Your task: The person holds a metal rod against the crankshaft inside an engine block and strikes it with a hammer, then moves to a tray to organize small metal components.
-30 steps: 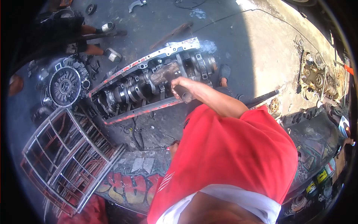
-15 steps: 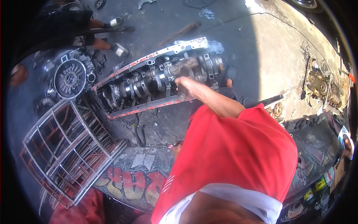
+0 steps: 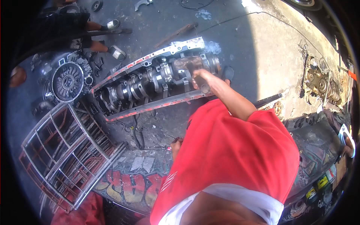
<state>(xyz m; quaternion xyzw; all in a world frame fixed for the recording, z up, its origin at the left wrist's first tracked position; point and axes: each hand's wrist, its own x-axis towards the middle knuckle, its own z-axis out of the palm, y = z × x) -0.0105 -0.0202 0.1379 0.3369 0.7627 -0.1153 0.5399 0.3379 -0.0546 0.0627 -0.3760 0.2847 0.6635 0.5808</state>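
Observation:
My right hand [image 3: 202, 77] is closed round the handle of a mallet with a blocky brown head [image 3: 187, 64]. The head is over the far end of a crankshaft [image 3: 137, 87], and the handle's butt shows below my fist. That crankshaft lies in a long engine block [image 3: 157, 106] with red-flecked rails. Beside the left edge of my red shirt, my left hand [image 3: 176, 145] is low with its fingers curled. A thin dark rod and a small pinkish bit show near its fingers; I cannot tell what it holds.
A metal rack [image 3: 57, 138] full of rods stands at the lower left. Beyond it sits a round clutch housing [image 3: 68, 81]. Another person's legs and sneakers [image 3: 118, 53] are at the upper left. Greasy engine parts [image 3: 320, 84] lie on the sunlit right side.
My right hand and the mallet handle have swung right along the block, while the brown head remains over the crankshaft's end. More of my left hand shows past the shirt.

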